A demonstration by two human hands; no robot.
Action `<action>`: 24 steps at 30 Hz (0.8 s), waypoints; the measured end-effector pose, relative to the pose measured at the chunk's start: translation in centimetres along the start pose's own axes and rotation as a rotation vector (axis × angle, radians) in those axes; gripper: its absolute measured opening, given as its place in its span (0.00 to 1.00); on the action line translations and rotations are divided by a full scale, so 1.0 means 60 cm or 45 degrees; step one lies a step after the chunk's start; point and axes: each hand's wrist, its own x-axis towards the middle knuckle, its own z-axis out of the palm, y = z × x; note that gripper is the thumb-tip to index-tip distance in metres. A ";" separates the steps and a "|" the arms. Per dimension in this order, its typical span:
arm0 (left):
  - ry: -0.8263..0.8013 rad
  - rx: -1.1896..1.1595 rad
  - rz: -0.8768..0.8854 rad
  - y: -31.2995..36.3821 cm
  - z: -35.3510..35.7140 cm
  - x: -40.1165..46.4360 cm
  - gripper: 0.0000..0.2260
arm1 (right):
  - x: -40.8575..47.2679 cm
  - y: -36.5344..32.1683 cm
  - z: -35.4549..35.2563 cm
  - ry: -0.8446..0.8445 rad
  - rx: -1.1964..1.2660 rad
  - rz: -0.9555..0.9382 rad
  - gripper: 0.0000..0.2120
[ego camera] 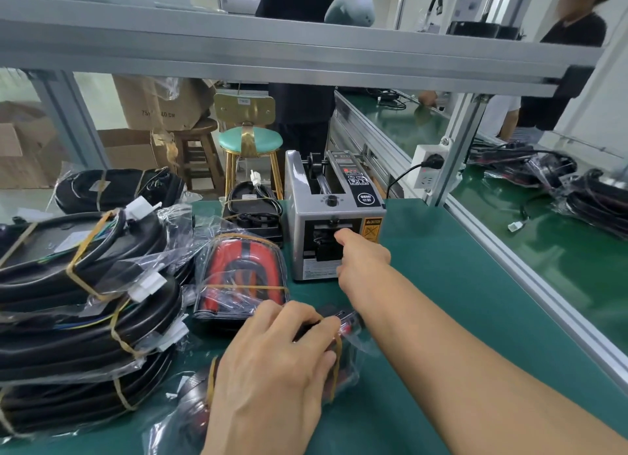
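The green worktop has its free room on the right side: between the right arm and the aluminium rail that makes the right edge, the mat is bare. The left side is crowded, there black cable bundles in plastic bags with rubber bands are stacked close to each other, and a red and black bagged piece lies just beside the tape dispenser. The dispenser stands near the far edge of the worktop, and an aluminium beam crosses above. The right hand is stretched forward with a straight arm, and its fingertips are at the outlet opening on the front of the dispenser; if it pinches something there or only touches, I cannot tell, because the fingers are hidden behind the hand. The left hand lies palm down near the front edge, with the fingers curled over a black bagged bundle and grasping it against the worktop, under the right forearm
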 end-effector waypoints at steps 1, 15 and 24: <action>0.010 -0.008 -0.004 0.000 0.002 -0.001 0.12 | -0.010 -0.007 -0.009 -0.101 -0.030 0.052 0.14; -0.035 0.006 -0.137 0.005 0.001 0.007 0.12 | -0.127 0.007 -0.178 -0.676 -0.512 -0.269 0.04; -0.097 0.008 -0.213 0.009 0.000 0.007 0.22 | -0.139 0.019 -0.168 -0.660 -0.428 -0.198 0.07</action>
